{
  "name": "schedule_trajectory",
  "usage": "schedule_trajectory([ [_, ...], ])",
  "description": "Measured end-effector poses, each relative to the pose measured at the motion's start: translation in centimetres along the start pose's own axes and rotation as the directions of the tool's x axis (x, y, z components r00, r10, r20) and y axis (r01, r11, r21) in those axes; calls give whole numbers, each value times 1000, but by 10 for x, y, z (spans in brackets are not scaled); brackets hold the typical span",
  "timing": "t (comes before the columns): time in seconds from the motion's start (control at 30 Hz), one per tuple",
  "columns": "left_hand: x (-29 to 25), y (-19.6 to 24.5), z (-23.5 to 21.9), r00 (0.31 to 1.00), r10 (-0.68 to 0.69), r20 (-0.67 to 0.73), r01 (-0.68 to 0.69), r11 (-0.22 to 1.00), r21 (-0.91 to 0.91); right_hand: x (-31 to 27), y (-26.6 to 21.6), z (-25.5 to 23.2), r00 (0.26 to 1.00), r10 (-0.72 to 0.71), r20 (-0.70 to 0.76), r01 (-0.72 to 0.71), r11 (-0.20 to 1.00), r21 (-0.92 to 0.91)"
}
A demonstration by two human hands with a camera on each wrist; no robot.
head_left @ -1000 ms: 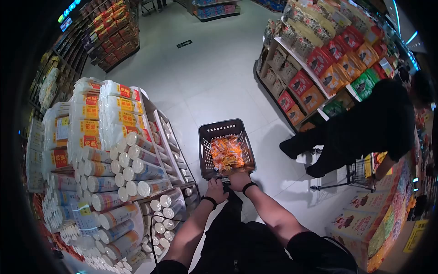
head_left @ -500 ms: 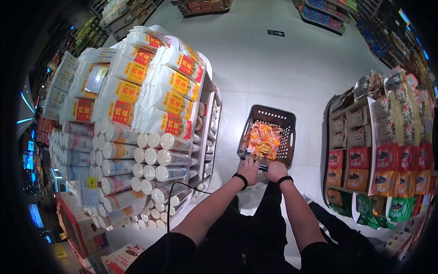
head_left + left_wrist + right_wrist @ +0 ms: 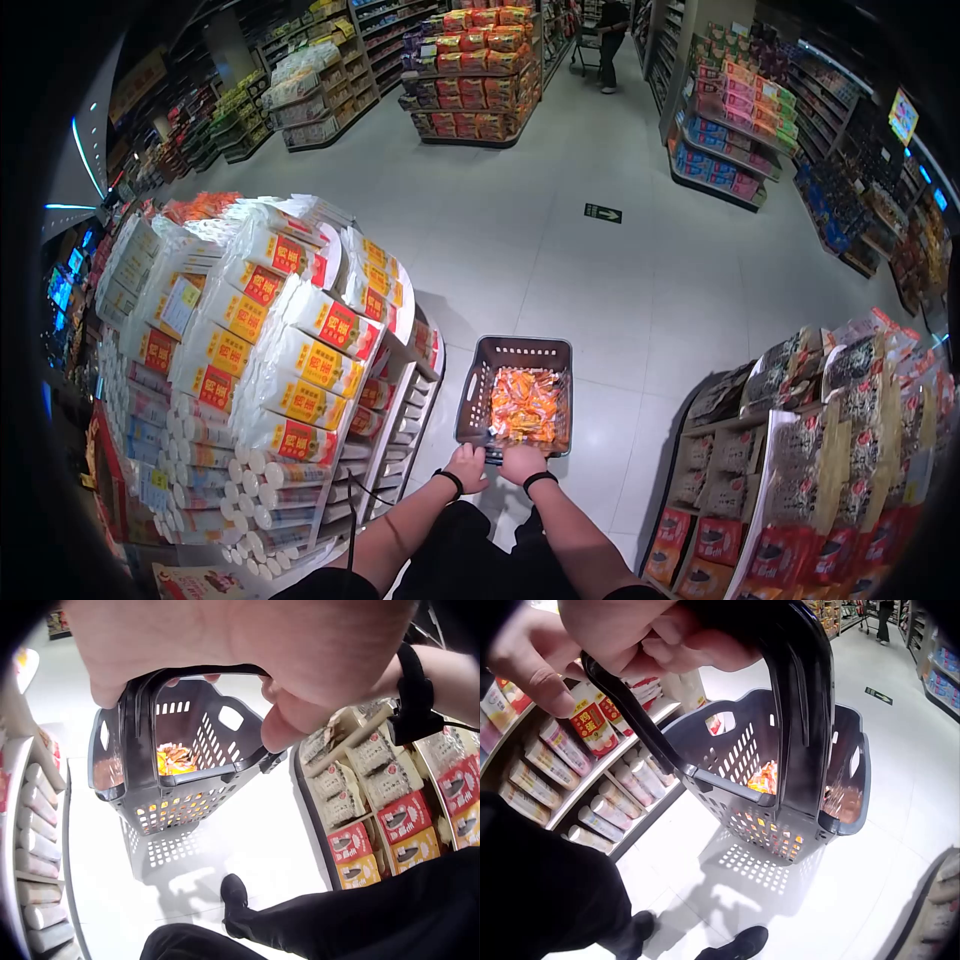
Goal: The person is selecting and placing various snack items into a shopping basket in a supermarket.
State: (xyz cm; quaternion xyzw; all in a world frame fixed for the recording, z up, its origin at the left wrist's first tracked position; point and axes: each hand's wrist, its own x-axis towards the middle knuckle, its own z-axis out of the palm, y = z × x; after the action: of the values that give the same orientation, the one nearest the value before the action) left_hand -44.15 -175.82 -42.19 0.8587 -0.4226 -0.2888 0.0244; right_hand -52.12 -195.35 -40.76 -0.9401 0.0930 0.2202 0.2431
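Observation:
Both hands are at the near side of a dark plastic basket, which hangs upright and holds orange-wrapped packets. My left hand grips the left part of the handle; the left wrist view shows this hand over the black handle. Close beside it, my right hand grips the same handle. In the right wrist view its fingers curl round the black bar, above the basket. The hands partly hide the handle.
A display of white packages and rolls stands close on the left. On the right is a shelf of bagged goods. Ahead lie tiled floor, a floor arrow sign, more displays and a distant person with a cart.
The view has turned and tipped up, showing more aisle ahead. The nearby person with a cart on the right has left the view. Both hands still hold the basket handle.

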Motion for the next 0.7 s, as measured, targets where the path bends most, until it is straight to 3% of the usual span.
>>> schedule_trajectory([
  [0.1, 51, -6, -28, 998, -55, -7, 55, 998, -21, 52, 22, -38, 999, -47, 18, 48, 998, -49],
  [0.2, 104, -12, -55, 990, -98, -101, 94, 995, -42, 103, 46, -78, 994, -110, 1, 110, 991, -75],
  [0.43, 217, -36, -124, 975, -161, -151, 141, 980, -138, 222, 83, -162, 993, -120, 12, 120, 986, -112],
  [0.57, 277, -61, -159, 976, -178, -125, 147, 964, -223, 298, 97, -209, 978, -139, 156, 170, 963, -207],
  [0.7, 330, -79, -195, 967, -221, -125, 188, 954, -232, 349, 99, -266, 968, -139, 208, 185, 957, -223],
])
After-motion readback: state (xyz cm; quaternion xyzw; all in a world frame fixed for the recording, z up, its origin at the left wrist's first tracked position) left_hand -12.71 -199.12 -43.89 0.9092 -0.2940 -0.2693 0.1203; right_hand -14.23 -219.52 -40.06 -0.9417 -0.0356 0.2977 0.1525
